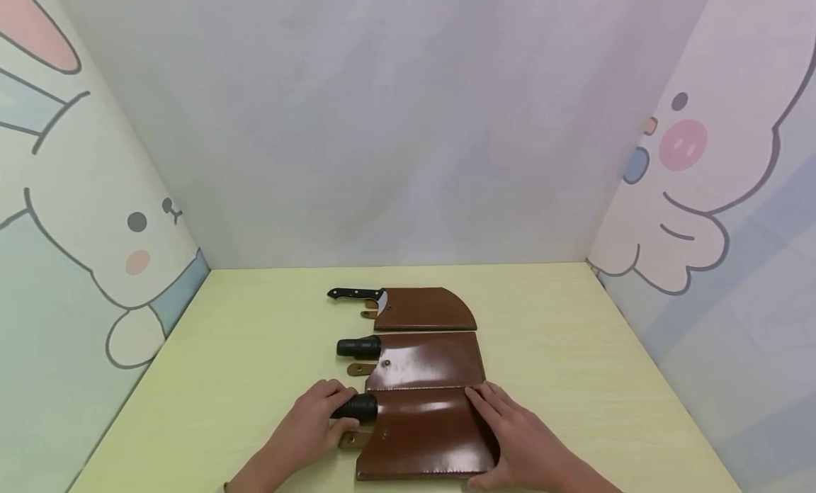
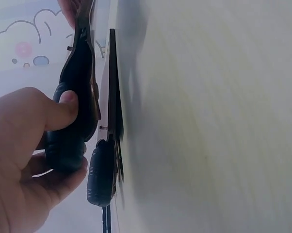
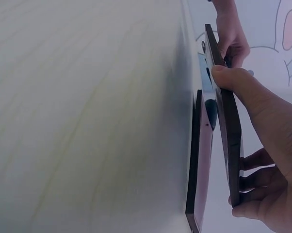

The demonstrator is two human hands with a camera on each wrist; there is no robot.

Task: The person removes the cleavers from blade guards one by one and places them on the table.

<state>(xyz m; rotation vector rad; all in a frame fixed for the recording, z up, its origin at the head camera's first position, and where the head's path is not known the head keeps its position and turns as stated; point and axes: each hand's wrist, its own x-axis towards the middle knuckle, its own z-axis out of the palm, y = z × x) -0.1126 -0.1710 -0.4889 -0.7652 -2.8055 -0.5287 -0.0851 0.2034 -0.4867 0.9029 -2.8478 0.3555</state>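
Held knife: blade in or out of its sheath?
In. Its black handle, gripped by the left hand, projects from the brown sheath; none of its blade shows.

Soft even light, glare on brown sheaths (image 1: pixel 433 360), dim wrist views

Flat pale yellow surface (image 1: pixel 574 351), faint grain streaks. Directly on it, far side: brown leather-look sheath (image 1: pixel 428 310), one corner rounded, holding black-handled riveted knife (image 1: pixel 355 293). Just nearer: glossy brown leather-look rectangular sheath (image 1: pixel 433 365), thick black cylindrical handle (image 1: pixel 358 348) sticking out.
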